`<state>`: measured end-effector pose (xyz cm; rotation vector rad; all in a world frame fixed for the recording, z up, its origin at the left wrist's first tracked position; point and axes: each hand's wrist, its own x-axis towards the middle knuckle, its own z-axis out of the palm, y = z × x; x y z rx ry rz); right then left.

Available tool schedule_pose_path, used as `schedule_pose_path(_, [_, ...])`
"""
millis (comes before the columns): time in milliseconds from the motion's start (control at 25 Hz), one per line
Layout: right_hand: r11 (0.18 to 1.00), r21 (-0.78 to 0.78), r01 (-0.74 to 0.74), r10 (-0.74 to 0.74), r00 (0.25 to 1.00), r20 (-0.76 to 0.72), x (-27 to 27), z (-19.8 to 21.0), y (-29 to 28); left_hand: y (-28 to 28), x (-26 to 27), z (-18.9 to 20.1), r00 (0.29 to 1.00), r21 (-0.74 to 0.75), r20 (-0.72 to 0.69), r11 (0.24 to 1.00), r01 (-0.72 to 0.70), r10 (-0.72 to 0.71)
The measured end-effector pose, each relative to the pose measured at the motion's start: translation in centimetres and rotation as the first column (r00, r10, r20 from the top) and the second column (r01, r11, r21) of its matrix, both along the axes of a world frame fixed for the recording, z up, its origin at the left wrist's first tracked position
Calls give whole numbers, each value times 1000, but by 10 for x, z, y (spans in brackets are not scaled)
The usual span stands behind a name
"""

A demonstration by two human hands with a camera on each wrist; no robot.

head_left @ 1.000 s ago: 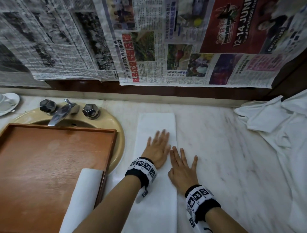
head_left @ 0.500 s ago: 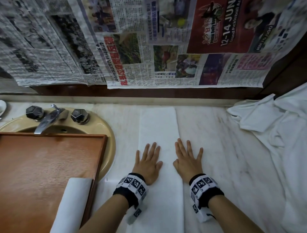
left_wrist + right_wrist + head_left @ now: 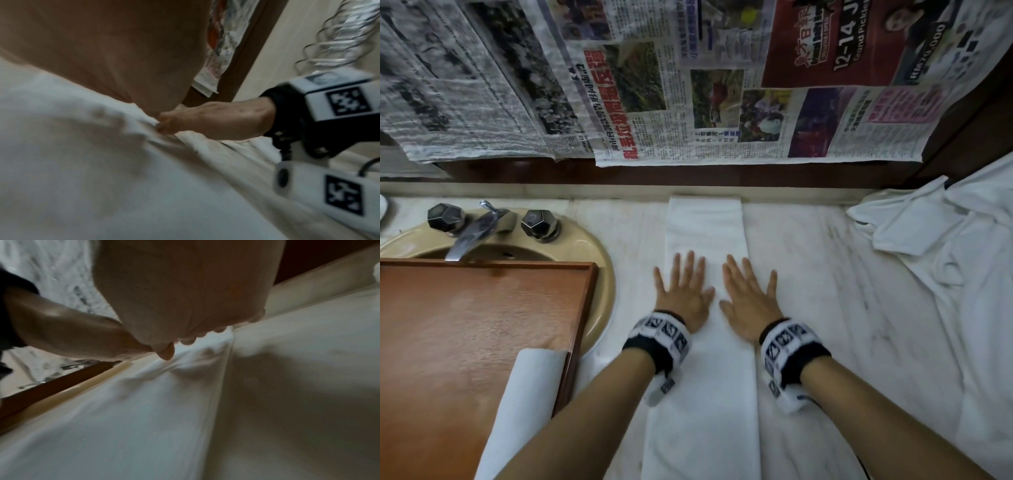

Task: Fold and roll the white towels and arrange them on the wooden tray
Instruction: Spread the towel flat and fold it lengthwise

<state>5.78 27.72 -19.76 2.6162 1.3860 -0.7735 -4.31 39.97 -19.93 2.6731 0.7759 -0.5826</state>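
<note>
Both hands are lying palm-down, side by side, on the strip [image 3: 705,377], a white towel folded long and narrow that is running along the tabletop [image 3: 825,308] from the near edge to the back ledge. The left hand [image 3: 683,291] is resting flat with fingers straight and spread, its grip open and holding nothing; its outer fingers are reaching over the strip's left edge. The right hand [image 3: 748,301] is pressing flat in the same way, fingers straight and spread, grip open, its outer fingers lying past the strip's right edge on the marble. The thumbs are pointing toward each other, just apart. The wrist views are blurred; the left one is showing the right hand [image 3: 216,120] flat on creased white cloth, the right one is showing the left hand [image 3: 72,331] beside it. Each wrist is wearing a band [image 3: 657,339] with black-and-white markers. To the left, the tray [image 3: 465,325] is sitting over the sink [image 3: 599,274], below the tap [image 3: 472,233]. A roll [image 3: 524,404], one white towel already rolled, is lying in the tray's near right corner, against the right rim. A heap [image 3: 945,274] of loose white towels is lying at the right end of the tabletop, well apart from the strip. Newspaper [image 3: 688,85] is hanging over the back wall.
</note>
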Motion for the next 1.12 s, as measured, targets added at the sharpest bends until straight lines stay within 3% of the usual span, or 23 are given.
schedule_pose_path(80, [999, -14, -31, 30, 999, -25, -20, -7, -23, -17, -33, -6, 995, -59, 25, 993, 101, -100])
schedule_pose_path(120, [999, -47, 21, -24, 999, -46, -19, -11, -36, -16, -51, -13, 999, -86, 16, 995, 50, -49])
schedule_pose_path(240, [946, -121, 300, -306, 951, -41, -13, -1, -49, 1, -75, -14, 937, -75, -29, 934, -349, 348])
schedule_pose_path(280, [951, -90, 296, -301, 952, -52, -25, 4, -47, -8, -76, -8, 934, -93, -24, 929, -357, 357])
schedule_pose_path(400, [1000, 12, 26, -25, 999, -38, -80, -5, -54, -58, -86, -11, 994, -91, 110, 996, -17, 27])
schedule_pose_path(440, [999, 3, 48, -48, 996, -72, -85, -9, -65, -60, -98, -15, 994, -109, 104, 994, -4, 15])
schedule_pose_path(560, [925, -78, 371, -377, 921, -95, -61, -10, -91, -24, -131, -18, 949, -82, 13, 947, -312, 314])
schedule_pose_path(600, [904, -98, 416, -425, 900, -100, -64, -5, -93, -22, -138, -12, 934, -87, -18, 930, -358, 358])
schedule_pose_path(640, [922, -76, 379, -386, 915, -118, -78, 0, -92, -32, -141, -5, 947, -108, 6, 941, -320, 322])
schedule_pose_path(760, [998, 37, 58, -54, 993, -100, -141, -8, -91, -85, -152, -6, 993, -111, 122, 994, 2, 11])
schedule_pose_path(800, [998, 33, 59, -55, 992, -110, -148, -11, -101, -89, -167, -12, 993, -102, 114, 995, 6, 5])
schedule_pose_path(920, [922, -67, 382, -387, 918, -88, -128, -10, -129, -63, -202, -20, 940, -59, 17, 939, -340, 341])
schedule_pose_path(960, [915, -92, 392, -399, 914, -78, -130, -5, -131, -62, -205, -16, 927, -63, 0, 925, -374, 374])
schedule_pose_path(1000, [947, -57, 316, -320, 944, -77, -143, -2, -131, -73, -205, -13, 944, -91, 42, 942, -323, 328])
schedule_pose_path(1080, [998, 3, 63, -62, 995, -74, -179, -6, -126, -109, -198, -11, 988, -111, 143, 993, -48, 63])
schedule_pose_path(1120, [1000, 5, 1, -1, 996, -85, -189, -10, -129, -120, -201, -14, 986, -113, 166, 992, 48, -29])
